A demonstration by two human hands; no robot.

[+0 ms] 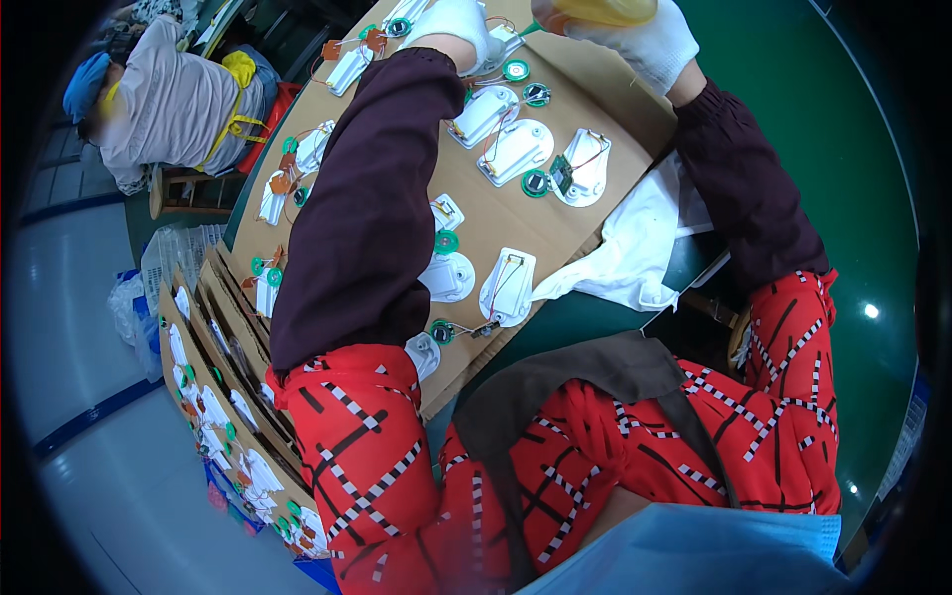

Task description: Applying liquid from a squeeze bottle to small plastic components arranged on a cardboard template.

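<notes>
Head view: we see two gloved hands working over a cardboard sheet of small white parts.

Our left hand (454,22) presses down on a white plastic housing (499,45) at the far end of the cardboard sheet (516,223); its grip we cannot tell. Our right hand (643,35) is clenched around a yellow squeeze bottle (595,10), its green nozzle (529,29) just beside that housing on the green surface (833,149).

White-gloved left hand (456,25) resting on a white plastic housing (496,45) at the far end of a brown cardboard sheet (496,223). White-gloved right hand (645,35) gripping a yellow squeeze bottle (595,10). More white housings with green discs (446,241) spread across. White cloth (635,248) alongside.
</notes>
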